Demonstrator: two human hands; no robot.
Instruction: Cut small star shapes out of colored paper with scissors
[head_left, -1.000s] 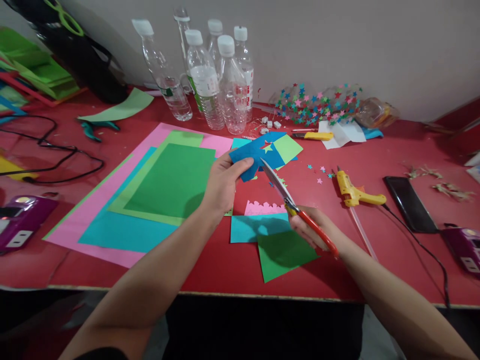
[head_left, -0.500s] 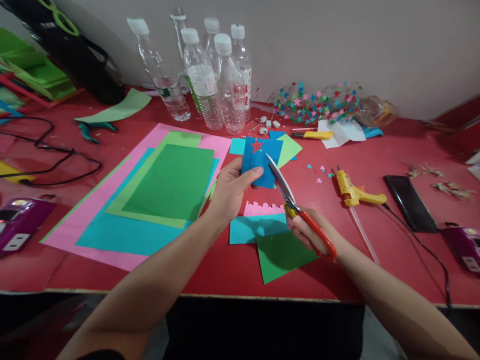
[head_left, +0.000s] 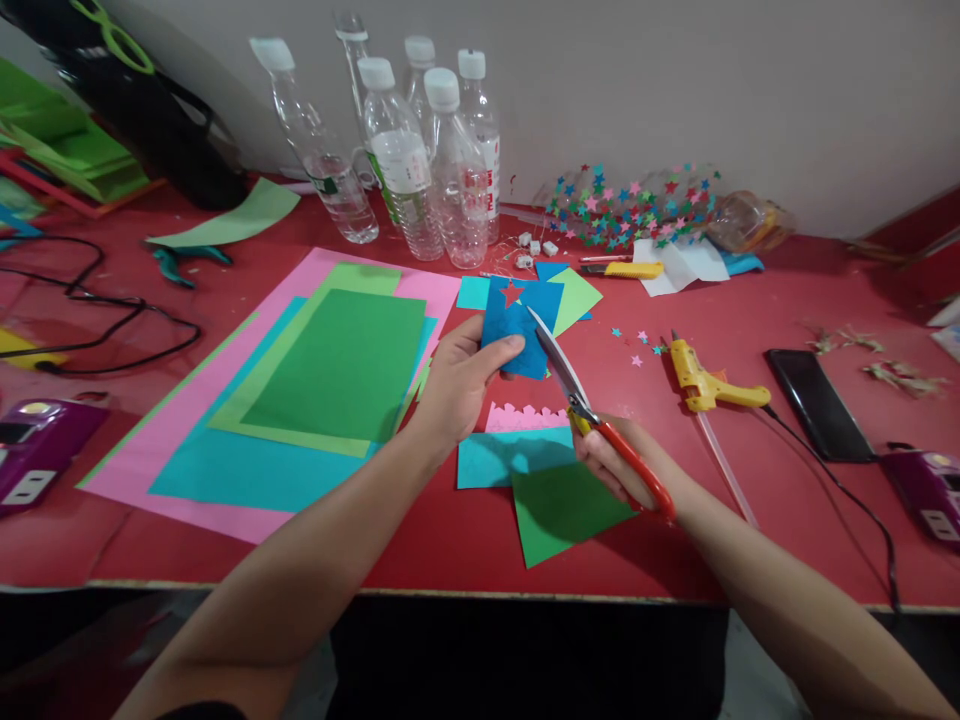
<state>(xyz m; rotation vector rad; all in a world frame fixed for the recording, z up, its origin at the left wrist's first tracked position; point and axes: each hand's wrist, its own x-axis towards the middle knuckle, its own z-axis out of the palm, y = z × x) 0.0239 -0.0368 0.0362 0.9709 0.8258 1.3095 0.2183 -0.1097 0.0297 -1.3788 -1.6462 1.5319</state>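
Observation:
Between the thumb and fingers of my left hand (head_left: 461, 380) is a small dark blue sheet of paper (head_left: 504, 323), held above the table. Near its upper edge shows a red star shape (head_left: 512, 294); I cannot tell whether it is a hole or a stuck-on piece. My right hand (head_left: 616, 460) is closed around red-handled scissors (head_left: 637, 465). Their blades look nearly together and point at the sheet's right side. Underneath lie a pink strip with a notched edge (head_left: 525, 418), a turquoise piece (head_left: 484, 460) and a green piece (head_left: 559, 525).
Large coloured sheets (head_left: 341, 360) are stacked at left. Several plastic bottles (head_left: 457, 170) stand by the wall. A yellow utility knife (head_left: 634, 270) and a star-covered bottle (head_left: 630, 210) lie behind. To the right are a glue gun (head_left: 705, 385) with its cord and a phone (head_left: 817, 405).
The whole view has shifted very slightly. Both hands, the blue paper and the scissors keep nearly the same positions relative to one another.

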